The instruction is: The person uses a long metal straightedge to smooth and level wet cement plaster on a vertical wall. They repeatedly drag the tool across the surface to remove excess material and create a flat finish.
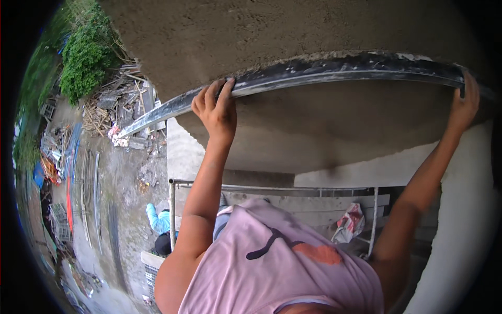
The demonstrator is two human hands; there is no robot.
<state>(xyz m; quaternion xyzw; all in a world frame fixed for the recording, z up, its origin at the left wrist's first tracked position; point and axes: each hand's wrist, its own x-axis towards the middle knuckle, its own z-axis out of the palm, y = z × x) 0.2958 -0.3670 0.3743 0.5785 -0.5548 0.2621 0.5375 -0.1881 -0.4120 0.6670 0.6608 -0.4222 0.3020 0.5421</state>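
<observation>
Below you at the lower centre, a metal scaffold frame [172, 209] with wooden planks [314, 201] is carrying a red-and-white bag [349, 222], while scrap timber [117, 112] is lying upper left beside green bushes [86, 52].

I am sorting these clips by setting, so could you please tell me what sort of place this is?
Most likely an outdoor building site. Both hands, left hand and right hand, press a long straightedge against a freshly plastered wall, above scaffold planks, with scrap timber piled below.
</observation>
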